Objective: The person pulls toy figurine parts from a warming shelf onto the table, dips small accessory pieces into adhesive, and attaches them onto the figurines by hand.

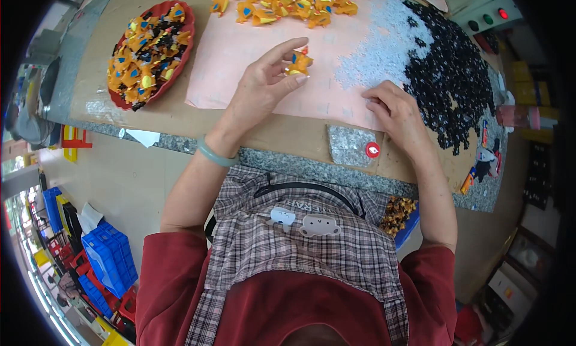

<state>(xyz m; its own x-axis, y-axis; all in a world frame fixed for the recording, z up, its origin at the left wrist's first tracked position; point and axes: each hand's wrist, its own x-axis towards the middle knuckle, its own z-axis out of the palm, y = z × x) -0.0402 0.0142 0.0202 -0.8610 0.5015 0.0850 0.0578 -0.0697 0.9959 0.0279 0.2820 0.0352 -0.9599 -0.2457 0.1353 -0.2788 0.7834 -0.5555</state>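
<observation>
My left hand [264,79], with a pale green bangle on its wrist, holds a small orange toy figure [298,63] between thumb and fingers above the pink sheet [231,70]. My right hand [393,109] rests low at the edge of a spread of tiny white pieces [378,46]. Its fingers are curled toward the thumb, and whatever they may hold is hidden. Just right of that hand lies a broad heap of small black pieces [447,82]. At the far side of the sheet, many orange figures [288,4] with yellow and blue parts are piled.
A red scalloped tray [191,31] on the left holds orange figures mixed with black pieces. Near the front edge lies a clear-taped patch [348,145] with a red cap [372,150]. A box with lit buttons [489,16] stands far right. Blue crates [111,259] are at lower left.
</observation>
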